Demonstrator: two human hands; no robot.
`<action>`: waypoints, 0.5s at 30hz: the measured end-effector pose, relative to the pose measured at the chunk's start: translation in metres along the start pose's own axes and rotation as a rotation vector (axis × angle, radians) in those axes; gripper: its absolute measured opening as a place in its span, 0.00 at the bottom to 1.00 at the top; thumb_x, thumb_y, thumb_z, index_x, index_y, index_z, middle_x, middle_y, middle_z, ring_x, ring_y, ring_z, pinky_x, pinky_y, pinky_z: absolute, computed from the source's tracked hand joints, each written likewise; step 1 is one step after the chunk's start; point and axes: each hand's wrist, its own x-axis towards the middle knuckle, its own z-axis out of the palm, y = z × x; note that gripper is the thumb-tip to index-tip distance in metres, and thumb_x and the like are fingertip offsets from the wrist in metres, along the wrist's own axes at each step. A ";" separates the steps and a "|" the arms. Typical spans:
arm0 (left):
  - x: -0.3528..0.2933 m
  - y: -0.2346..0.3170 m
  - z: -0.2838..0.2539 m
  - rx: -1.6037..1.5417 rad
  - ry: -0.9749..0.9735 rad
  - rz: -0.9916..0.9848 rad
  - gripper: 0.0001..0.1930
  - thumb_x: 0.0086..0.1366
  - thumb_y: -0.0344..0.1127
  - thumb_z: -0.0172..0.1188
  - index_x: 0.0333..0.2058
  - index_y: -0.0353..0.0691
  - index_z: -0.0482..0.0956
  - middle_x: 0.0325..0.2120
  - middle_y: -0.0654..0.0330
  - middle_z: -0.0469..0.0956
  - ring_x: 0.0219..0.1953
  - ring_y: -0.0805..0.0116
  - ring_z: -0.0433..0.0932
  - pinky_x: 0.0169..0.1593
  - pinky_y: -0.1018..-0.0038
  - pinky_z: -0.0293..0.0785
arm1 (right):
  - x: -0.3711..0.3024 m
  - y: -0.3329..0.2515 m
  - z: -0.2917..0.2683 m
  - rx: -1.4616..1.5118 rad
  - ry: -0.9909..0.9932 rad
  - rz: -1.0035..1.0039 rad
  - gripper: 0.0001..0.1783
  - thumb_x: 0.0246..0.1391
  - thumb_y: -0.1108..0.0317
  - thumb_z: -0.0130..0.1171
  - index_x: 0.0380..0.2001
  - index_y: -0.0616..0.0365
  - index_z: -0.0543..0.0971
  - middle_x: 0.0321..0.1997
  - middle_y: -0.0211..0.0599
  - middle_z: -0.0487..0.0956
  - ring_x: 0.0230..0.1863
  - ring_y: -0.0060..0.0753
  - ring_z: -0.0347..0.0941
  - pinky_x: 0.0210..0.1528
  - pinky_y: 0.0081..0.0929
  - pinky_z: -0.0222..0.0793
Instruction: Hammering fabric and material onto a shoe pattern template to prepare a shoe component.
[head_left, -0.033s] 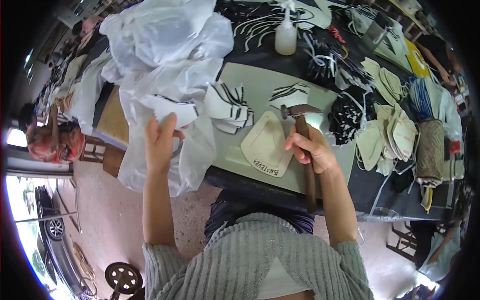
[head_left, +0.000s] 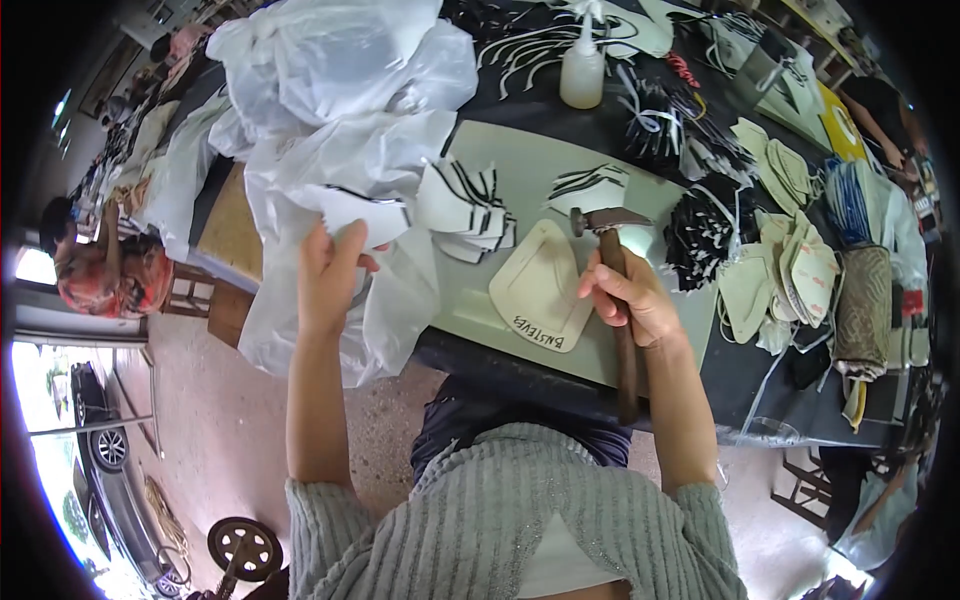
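Observation:
A white, curved cut piece with a black edge (head_left: 368,217) is pinched between the thumb and fingers of my left hand (head_left: 333,268), over the crumpled plastic. My right hand (head_left: 637,298) grips a hammer (head_left: 628,365) by its wooden handle, the metal head pointing away from me. Below the hammer head lies a cream shaped template (head_left: 540,290) with dark writing on it. Fanned white pieces with black edges (head_left: 465,215) rest on the pale board (head_left: 450,300) between my hands. A smaller stack of such pieces (head_left: 590,188) sits just beyond the hammer head.
Large translucent plastic bags (head_left: 340,70) cover the table's left side. A squeeze bottle (head_left: 582,75) stands at the back among thin straps. To the right are bundled black strips (head_left: 705,230), cream cut pieces (head_left: 800,260) and a patterned roll (head_left: 862,310). Other people are around the room.
The table and its things appear slightly farther right in the picture. Both hands keep their holds on the white piece and the hammer.

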 end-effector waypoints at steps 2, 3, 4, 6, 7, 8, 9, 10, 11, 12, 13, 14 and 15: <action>0.000 -0.001 -0.003 0.014 -0.049 -0.029 0.09 0.68 0.31 0.55 0.43 0.34 0.77 0.36 0.58 0.82 0.33 0.71 0.81 0.30 0.77 0.74 | 0.004 0.002 0.003 0.003 -0.017 0.012 0.24 0.53 0.55 0.69 0.40 0.58 0.69 0.29 0.36 0.79 0.16 0.13 0.61 0.14 0.12 0.49; 0.000 -0.004 -0.001 -0.012 -0.080 -0.065 0.09 0.68 0.31 0.55 0.43 0.34 0.77 0.36 0.59 0.82 0.33 0.72 0.81 0.30 0.77 0.74 | 0.005 0.003 0.002 0.002 -0.022 0.017 0.24 0.53 0.55 0.69 0.40 0.58 0.69 0.29 0.36 0.79 0.16 0.13 0.61 0.14 0.12 0.49; 0.000 -0.006 0.000 -0.038 -0.115 -0.100 0.10 0.67 0.31 0.56 0.44 0.34 0.77 0.36 0.60 0.82 0.34 0.72 0.81 0.30 0.77 0.74 | 0.006 0.005 0.003 0.007 -0.026 0.023 0.24 0.53 0.55 0.69 0.40 0.58 0.69 0.29 0.36 0.79 0.16 0.13 0.61 0.14 0.12 0.49; 0.002 -0.007 0.009 -0.037 -0.139 -0.099 0.10 0.67 0.31 0.56 0.45 0.34 0.77 0.36 0.60 0.82 0.34 0.73 0.80 0.31 0.77 0.74 | 0.006 0.004 0.001 0.003 -0.028 0.024 0.23 0.53 0.56 0.69 0.40 0.58 0.69 0.29 0.37 0.79 0.17 0.13 0.61 0.14 0.12 0.49; 0.003 -0.008 0.011 -0.034 -0.160 -0.096 0.10 0.67 0.31 0.56 0.45 0.34 0.77 0.36 0.60 0.82 0.35 0.73 0.80 0.31 0.78 0.74 | 0.006 0.005 0.001 0.006 -0.023 0.024 0.23 0.53 0.56 0.69 0.40 0.58 0.69 0.29 0.37 0.79 0.17 0.13 0.61 0.14 0.12 0.49; 0.005 -0.009 0.014 -0.037 -0.166 -0.098 0.10 0.67 0.31 0.56 0.45 0.34 0.77 0.36 0.60 0.82 0.35 0.73 0.80 0.31 0.78 0.74 | 0.005 0.003 0.000 0.008 -0.023 0.016 0.23 0.53 0.56 0.69 0.40 0.58 0.69 0.29 0.37 0.79 0.17 0.13 0.61 0.14 0.12 0.49; 0.006 -0.010 0.017 -0.032 -0.171 -0.086 0.10 0.67 0.30 0.56 0.45 0.34 0.77 0.36 0.61 0.82 0.35 0.73 0.80 0.31 0.78 0.75 | 0.005 0.002 -0.001 0.011 -0.023 0.008 0.23 0.53 0.57 0.68 0.40 0.58 0.69 0.29 0.37 0.79 0.17 0.13 0.61 0.14 0.12 0.49; 0.007 -0.011 0.019 -0.027 -0.174 -0.074 0.10 0.67 0.30 0.56 0.45 0.35 0.77 0.36 0.61 0.82 0.35 0.73 0.80 0.32 0.78 0.75 | 0.004 0.003 -0.002 0.014 -0.017 0.010 0.23 0.53 0.57 0.68 0.40 0.58 0.69 0.29 0.37 0.79 0.17 0.13 0.61 0.14 0.12 0.49; 0.008 -0.012 0.020 -0.027 -0.178 -0.076 0.10 0.67 0.30 0.56 0.45 0.35 0.77 0.36 0.61 0.82 0.35 0.73 0.80 0.32 0.78 0.75 | 0.004 0.002 -0.002 0.005 -0.011 0.013 0.23 0.53 0.56 0.69 0.40 0.58 0.69 0.29 0.37 0.79 0.17 0.12 0.61 0.14 0.12 0.49; 0.008 -0.013 0.021 -0.028 -0.176 -0.055 0.10 0.67 0.30 0.57 0.45 0.35 0.77 0.36 0.61 0.82 0.34 0.74 0.80 0.32 0.78 0.75 | 0.003 0.002 -0.002 -0.004 -0.006 0.017 0.23 0.53 0.56 0.69 0.40 0.58 0.69 0.29 0.37 0.79 0.17 0.12 0.61 0.14 0.12 0.49; 0.009 -0.015 0.023 -0.029 -0.174 -0.034 0.10 0.66 0.30 0.58 0.45 0.35 0.77 0.36 0.61 0.82 0.34 0.74 0.80 0.32 0.78 0.75 | 0.003 0.002 -0.003 -0.001 -0.002 0.020 0.23 0.53 0.56 0.69 0.40 0.58 0.69 0.29 0.37 0.79 0.17 0.12 0.61 0.14 0.12 0.49; 0.011 -0.013 0.023 -0.030 -0.181 -0.038 0.10 0.66 0.30 0.58 0.45 0.35 0.77 0.36 0.61 0.82 0.34 0.74 0.80 0.32 0.78 0.75 | 0.003 0.002 -0.002 -0.006 -0.009 0.022 0.23 0.53 0.56 0.69 0.40 0.58 0.69 0.29 0.37 0.78 0.17 0.12 0.61 0.14 0.12 0.49; 0.015 -0.011 0.023 -0.064 -0.163 -0.063 0.11 0.66 0.31 0.59 0.45 0.34 0.77 0.36 0.61 0.82 0.34 0.75 0.79 0.32 0.77 0.75 | 0.002 0.002 -0.002 -0.012 -0.015 0.025 0.23 0.52 0.56 0.69 0.40 0.58 0.69 0.29 0.37 0.78 0.17 0.12 0.61 0.14 0.12 0.48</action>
